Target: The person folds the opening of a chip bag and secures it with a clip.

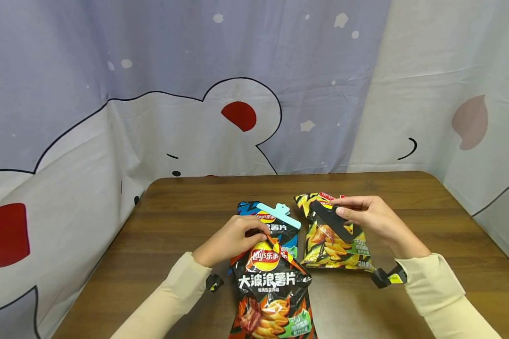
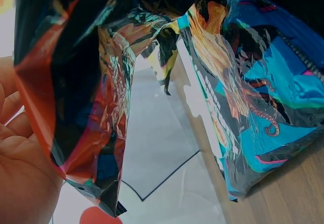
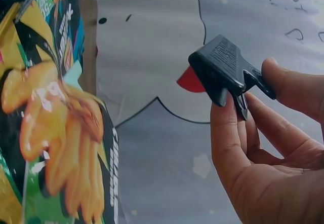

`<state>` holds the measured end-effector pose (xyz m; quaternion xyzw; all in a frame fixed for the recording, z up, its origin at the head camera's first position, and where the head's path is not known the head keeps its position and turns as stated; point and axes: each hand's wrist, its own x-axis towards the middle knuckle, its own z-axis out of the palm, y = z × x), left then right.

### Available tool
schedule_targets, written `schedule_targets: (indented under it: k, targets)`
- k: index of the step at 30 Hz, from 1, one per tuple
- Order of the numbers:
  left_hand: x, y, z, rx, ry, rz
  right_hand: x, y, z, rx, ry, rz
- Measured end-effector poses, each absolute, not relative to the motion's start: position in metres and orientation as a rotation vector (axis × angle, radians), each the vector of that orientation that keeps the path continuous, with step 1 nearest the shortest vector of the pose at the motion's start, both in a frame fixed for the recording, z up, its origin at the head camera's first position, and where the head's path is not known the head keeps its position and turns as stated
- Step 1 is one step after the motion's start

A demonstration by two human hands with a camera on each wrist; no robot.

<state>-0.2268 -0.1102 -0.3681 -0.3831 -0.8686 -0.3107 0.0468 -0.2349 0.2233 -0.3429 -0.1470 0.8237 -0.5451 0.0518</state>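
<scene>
My left hand pinches the top of a black and red chip bag, which hangs upright at the near middle of the table. In the left wrist view the folded side of this bag stands beside the palm. Between thumb and fingers, my right hand holds a black bag clip by its grip tabs. The clip has no bag in it in the right wrist view. Behind it in the head view lies a yellow and black chip bag.
A blue chip bag lies behind the black and red one, partly hidden, with a light blue clip across its top. All of this is on a brown wooden table. A patterned curtain hangs along the back.
</scene>
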Motion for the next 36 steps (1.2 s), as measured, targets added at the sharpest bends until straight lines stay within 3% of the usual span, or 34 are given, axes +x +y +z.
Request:
schedule_targets:
  k: [36]
  targets:
    - [-0.226,-0.110,-0.370,-1.165,-2.645,-0.987,-0.224,0.173,-0.362,-0.533,2.281,-1.711]
